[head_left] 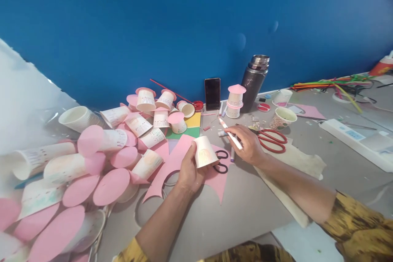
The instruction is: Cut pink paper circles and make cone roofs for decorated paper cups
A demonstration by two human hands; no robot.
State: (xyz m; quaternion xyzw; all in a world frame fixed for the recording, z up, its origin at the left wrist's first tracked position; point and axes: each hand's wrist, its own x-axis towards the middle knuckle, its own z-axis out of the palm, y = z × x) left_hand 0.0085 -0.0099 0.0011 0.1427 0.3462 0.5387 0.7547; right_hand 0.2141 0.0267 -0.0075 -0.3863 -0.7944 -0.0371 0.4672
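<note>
My left hand [190,172] is closed around a white paper cup [205,152], held upside down with a faint orange and yellow drawing on its side. In my right hand [247,145] is a white marker [230,133], its tip pointing up and left, apart from the cup. Beneath the cup lies a cut sheet of pink paper [166,170]. Black-handled scissors [222,167] rest on it, their blades hidden behind the cup and hand. Close to my right wrist are red-handled scissors [273,141] on a pale cloth-like piece [302,159].
Many decorated cups with pink discs [110,186] are heaped at left. Near the blue wall stand a phone [212,94], a stacked-cup tower [235,100] and a dark flask [254,84]. A patterned cup [283,118], a white power strip [357,143] and colourful pipe cleaners [331,84] are at right.
</note>
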